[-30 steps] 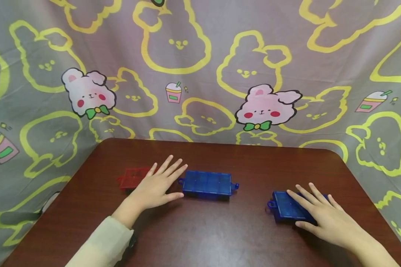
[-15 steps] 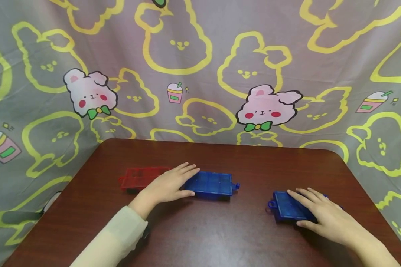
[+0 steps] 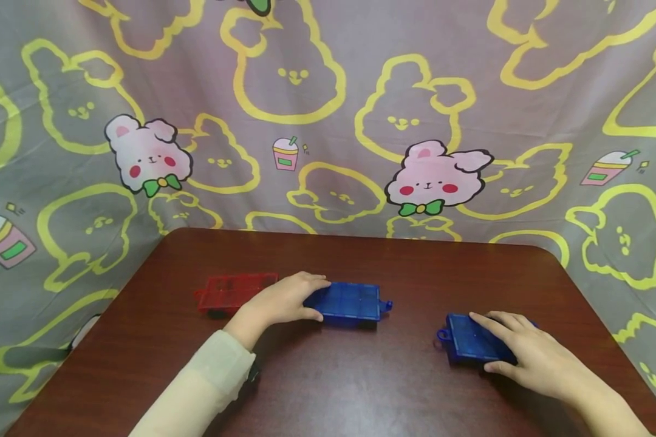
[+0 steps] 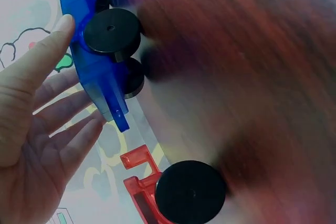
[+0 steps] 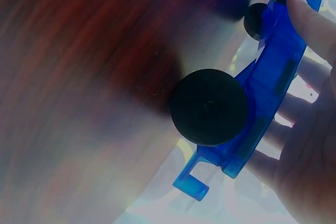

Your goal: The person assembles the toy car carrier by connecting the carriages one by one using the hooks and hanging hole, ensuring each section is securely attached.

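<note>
Near the middle of the table stands a blue see-through toy train car (image 3: 355, 301) with black wheels and a hook at its right end. My left hand (image 3: 281, 300) grips its left end, thumb on the near side and fingers over the far side. On the right, my right hand (image 3: 543, 364) holds another blue toy train car (image 3: 472, 338), covering its right end. The right wrist view shows the thumb against this car's side (image 5: 268, 93) and fingers behind it. A red toy train car (image 3: 232, 292) stands left of the middle one, partly hidden by my left hand.
All the cars stand on a brown wooden table (image 3: 361, 376) with rounded far corners. A cloth (image 3: 328, 73) printed with rabbits hangs behind it and along both sides. A dark object (image 3: 253, 369) shows under the left sleeve (image 3: 197, 376).
My left hand has come right from over the red car to the middle blue car, its spread fingers curling round the end. My right fingers have curled over the right car.
</note>
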